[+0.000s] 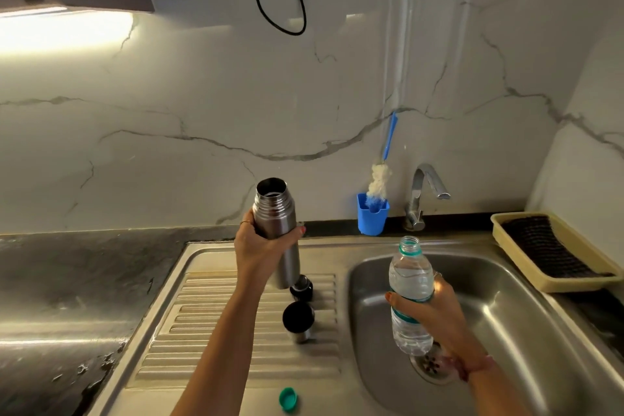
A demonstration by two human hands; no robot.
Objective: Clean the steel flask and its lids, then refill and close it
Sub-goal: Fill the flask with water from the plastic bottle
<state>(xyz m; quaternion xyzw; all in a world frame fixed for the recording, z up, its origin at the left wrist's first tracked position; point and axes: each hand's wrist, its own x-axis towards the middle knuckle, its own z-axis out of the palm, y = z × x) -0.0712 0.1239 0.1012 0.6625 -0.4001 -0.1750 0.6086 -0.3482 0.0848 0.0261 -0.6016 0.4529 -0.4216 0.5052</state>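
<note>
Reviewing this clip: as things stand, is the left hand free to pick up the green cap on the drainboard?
Probably not yet. The left hand has its grip around the steel flask, held up above the drainboard. The green cap lies unobstructed near the front edge, so only the occupied hand is in the way.

I counted two hands, the left hand (258, 246) at center frame and the right hand (430, 311) lower right. There was one steel flask (277, 230), one plastic water bottle (410, 294), and two flask lids: the inner stopper (301, 288) and the outer cup lid (299, 319), both just below center. I saw one green bottle cap (288, 399) at bottom center, one bottle brush (381, 176), one blue holder (372, 218), one tap (426, 194) and one beige tray (553, 250) at right.
</note>
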